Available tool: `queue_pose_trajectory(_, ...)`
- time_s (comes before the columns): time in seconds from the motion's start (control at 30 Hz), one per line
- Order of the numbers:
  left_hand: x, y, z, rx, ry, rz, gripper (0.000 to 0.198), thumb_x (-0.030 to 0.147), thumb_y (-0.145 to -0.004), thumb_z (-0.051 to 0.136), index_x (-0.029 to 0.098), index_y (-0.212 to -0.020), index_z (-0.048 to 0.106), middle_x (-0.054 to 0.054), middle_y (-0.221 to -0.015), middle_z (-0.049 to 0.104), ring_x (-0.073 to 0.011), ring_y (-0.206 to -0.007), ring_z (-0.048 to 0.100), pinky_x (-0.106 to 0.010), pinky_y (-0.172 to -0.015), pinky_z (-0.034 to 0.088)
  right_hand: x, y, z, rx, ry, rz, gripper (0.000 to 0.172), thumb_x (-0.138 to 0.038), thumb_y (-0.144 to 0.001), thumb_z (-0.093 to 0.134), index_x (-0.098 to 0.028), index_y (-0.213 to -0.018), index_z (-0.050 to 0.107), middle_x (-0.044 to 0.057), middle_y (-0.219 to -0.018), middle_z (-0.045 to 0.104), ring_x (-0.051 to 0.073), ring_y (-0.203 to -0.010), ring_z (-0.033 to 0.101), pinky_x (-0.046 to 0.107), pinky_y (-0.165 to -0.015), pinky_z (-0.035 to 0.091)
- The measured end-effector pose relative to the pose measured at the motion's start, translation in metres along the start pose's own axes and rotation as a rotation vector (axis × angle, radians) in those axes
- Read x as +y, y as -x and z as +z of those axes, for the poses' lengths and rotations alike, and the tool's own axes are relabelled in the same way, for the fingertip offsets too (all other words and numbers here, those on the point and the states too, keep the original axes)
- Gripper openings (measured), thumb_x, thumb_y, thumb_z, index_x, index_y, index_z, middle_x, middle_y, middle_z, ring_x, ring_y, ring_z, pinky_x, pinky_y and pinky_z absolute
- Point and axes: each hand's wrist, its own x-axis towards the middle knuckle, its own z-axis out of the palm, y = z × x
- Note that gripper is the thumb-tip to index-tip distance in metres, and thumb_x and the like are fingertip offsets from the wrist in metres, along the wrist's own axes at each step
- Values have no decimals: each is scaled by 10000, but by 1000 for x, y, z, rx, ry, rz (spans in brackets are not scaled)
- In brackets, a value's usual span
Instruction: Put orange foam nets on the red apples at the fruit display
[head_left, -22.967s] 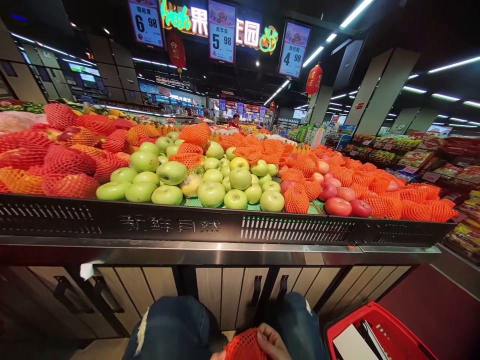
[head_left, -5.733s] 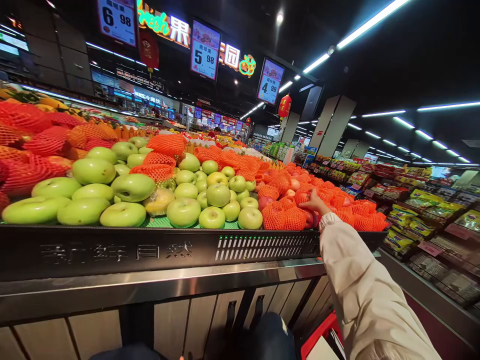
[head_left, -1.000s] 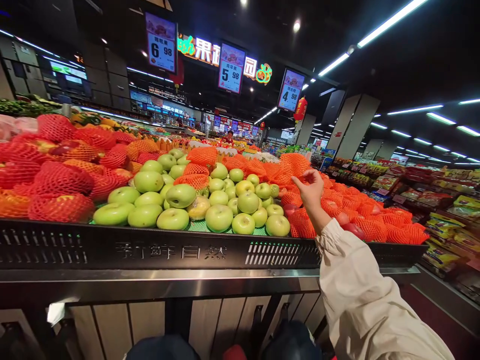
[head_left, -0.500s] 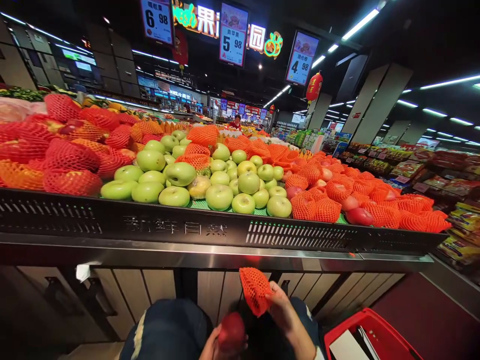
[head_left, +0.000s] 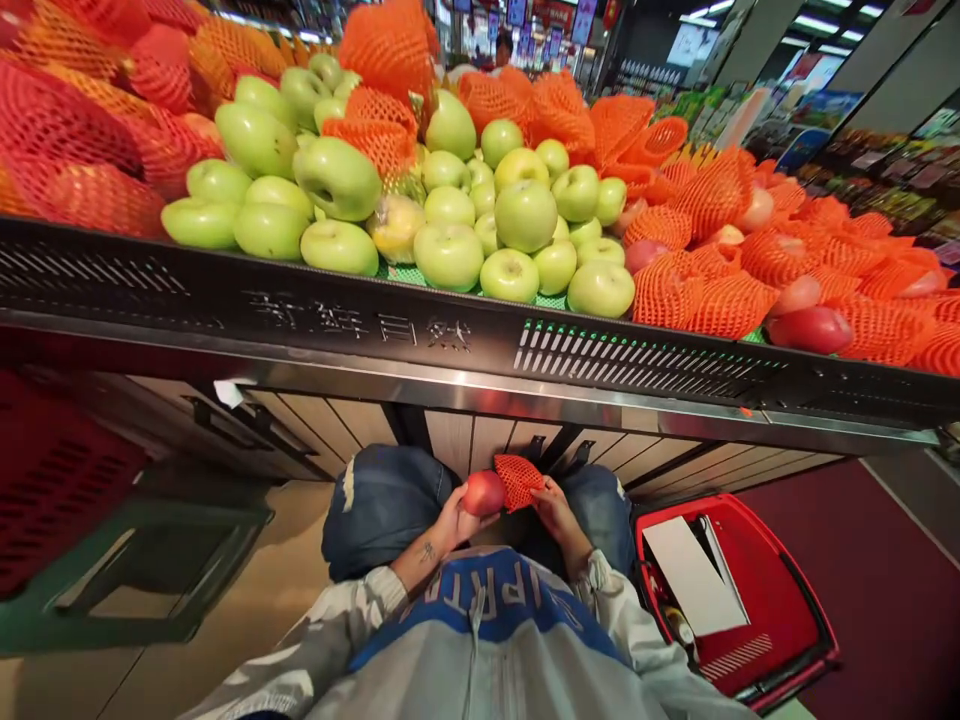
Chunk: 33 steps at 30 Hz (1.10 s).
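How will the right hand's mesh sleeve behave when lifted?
The mesh sleeve is probably light and squashy, given its open netting. It likely holds some shape: it spreads wide, pinched at one edge by the right hand.

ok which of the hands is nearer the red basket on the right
Right. The right hand, pinching the orange net, is left of the red basket; the left hand, holding the red apple, is farther left.

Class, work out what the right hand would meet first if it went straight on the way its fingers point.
The orange net that the right hand pinches comes first. Beyond it, the line seems to run toward the red apple or cabinet door; depth is unclear.
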Motion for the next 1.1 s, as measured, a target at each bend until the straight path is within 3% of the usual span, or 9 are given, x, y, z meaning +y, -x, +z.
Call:
queue_pose_trajectory(0.23,0,5,2,-3,-63,-17,520,460,-927,517,107,-1307,552,-164,-1090,735,-293,-990,711,-488,-1035,474,-3,9,6,-106,25,36,513,-141,-548,873,-214,-1025,698,5,-1040,765,164,-942,707,264,-880,553)
queue_pose_trajectory(0.37,-1,3,2,5,-122,-15,523,455,-860,606,118,-1257,579,-170,-1085,734,-305,-1017,711,-499,-1048,465,0,9,5,-104,62,86,454,-293,-630,863,-188,-1052,734,58,-1083,776,209,-923,726,329,-856,585)
queue_pose_trajectory(0.53,-3,3,3,40,-207,61,560,329,-744,754,142,-1249,600,-160,-1194,707,-325,-1168,660,-492,-1052,477,9,-2,-7,56,96,32,474,-336,-645,823,-184,-1081,716,82,-1134,765,254,-965,726,405,-885,589)
queue_pose_trajectory(0.63,-5,3,6,85,-261,153,628,213,-672,833,169,-1258,613,-132,-1258,686,-296,-1203,644,-404,-1032,499,14,-10,-15,211,117,-90,494,-328,-631,771,-228,-1106,675,52,-1188,747,266,-1059,695,442,-974,556)
queue_pose_trajectory(0.73,-5,3,8,136,-303,224,705,159,-612,882,185,-1262,611,-119,-1275,673,-270,-1179,656,-330,-965,527,17,-14,-17,256,161,-153,513,-313,-615,770,-240,-1113,671,38,-1185,745,270,-1114,671,464,-1067,500)
queue_pose_trajectory(0.97,-2,2,12,210,-336,257,678,194,-616,895,211,-1225,598,-101,-1218,679,-202,-972,708,-254,-773,556,13,-6,0,42,194,-8,420,-395,-648,770,-202,-1021,745,68,-1084,773,283,-1049,702,440,-1009,535)
queue_pose_trajectory(1.1,-2,1,13,223,-355,250,621,201,-625,888,208,-1186,624,-72,-1112,703,-149,-836,692,-199,-665,508,12,4,2,-126,206,81,461,-250,-618,694,-206,-1075,725,44,-1083,769,231,-882,696,323,-712,566)
